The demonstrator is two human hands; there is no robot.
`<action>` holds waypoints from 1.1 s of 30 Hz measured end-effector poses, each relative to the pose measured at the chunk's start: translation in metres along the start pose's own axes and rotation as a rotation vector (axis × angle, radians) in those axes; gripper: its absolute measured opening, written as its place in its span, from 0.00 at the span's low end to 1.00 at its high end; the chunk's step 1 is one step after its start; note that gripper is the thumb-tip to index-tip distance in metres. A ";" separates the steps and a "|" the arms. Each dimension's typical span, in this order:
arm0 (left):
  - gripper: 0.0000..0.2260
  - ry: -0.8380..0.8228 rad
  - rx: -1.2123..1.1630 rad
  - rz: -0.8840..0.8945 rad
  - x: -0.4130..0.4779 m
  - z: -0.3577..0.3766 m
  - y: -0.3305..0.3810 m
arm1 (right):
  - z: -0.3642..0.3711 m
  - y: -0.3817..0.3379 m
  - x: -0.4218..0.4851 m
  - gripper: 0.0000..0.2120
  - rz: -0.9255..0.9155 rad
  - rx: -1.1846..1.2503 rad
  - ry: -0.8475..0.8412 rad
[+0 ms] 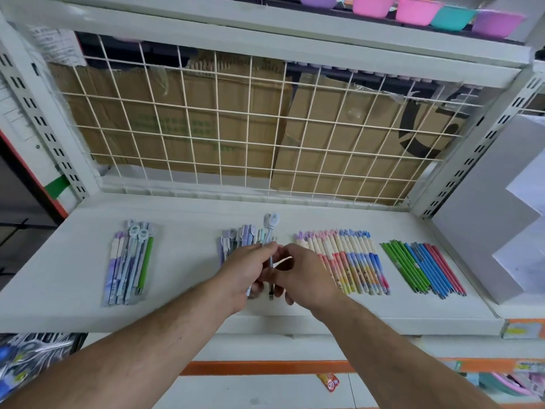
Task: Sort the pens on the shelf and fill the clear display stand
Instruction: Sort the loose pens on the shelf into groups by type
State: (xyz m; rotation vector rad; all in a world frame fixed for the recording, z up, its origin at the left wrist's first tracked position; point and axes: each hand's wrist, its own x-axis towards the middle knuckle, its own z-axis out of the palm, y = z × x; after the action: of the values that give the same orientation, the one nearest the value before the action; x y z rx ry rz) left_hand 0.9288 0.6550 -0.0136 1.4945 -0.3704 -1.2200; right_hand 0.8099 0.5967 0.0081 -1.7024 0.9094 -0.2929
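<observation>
White shelf (191, 305): four pen groups (354, 261) lying along it, sorting looking nearly done. Left hand (244, 270), right hand (306, 276) both pinching pen (267, 240) above middle group (236, 239), mid-shelf. Stand not showing; filling seemingly outstanding.

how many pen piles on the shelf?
4. Left pile; middle pile, partly hidden under the left hand, which holds a loose pen; pastel pile right of it; green, blue and red pile far right.

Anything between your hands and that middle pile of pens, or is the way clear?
Nothing visible stands in the way. The left hand pinches a round-topped pen right over the middle pile, with the right hand close beside it. The clear display stand is not in view.
</observation>
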 end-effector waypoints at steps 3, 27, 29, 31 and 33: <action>0.12 0.147 -0.067 0.005 -0.004 -0.011 0.003 | 0.012 0.000 0.010 0.06 0.024 0.011 0.046; 0.09 0.369 0.675 0.266 0.006 -0.070 -0.009 | 0.050 -0.003 0.037 0.03 0.007 -0.239 0.199; 0.07 0.378 0.722 0.304 0.003 -0.067 -0.006 | 0.047 -0.003 0.036 0.05 -0.017 -0.271 0.220; 0.03 0.392 0.731 0.309 0.002 -0.069 -0.007 | 0.046 -0.003 0.037 0.06 -0.044 -0.323 0.236; 0.06 0.402 0.731 0.296 0.001 -0.074 -0.009 | 0.048 -0.003 0.037 0.06 -0.081 -0.426 0.249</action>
State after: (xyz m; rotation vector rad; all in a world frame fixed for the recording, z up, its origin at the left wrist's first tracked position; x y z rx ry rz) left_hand 0.9869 0.6970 -0.0325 2.1582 -0.7836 -0.5326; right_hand 0.8656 0.6048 -0.0146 -2.1314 1.1463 -0.3924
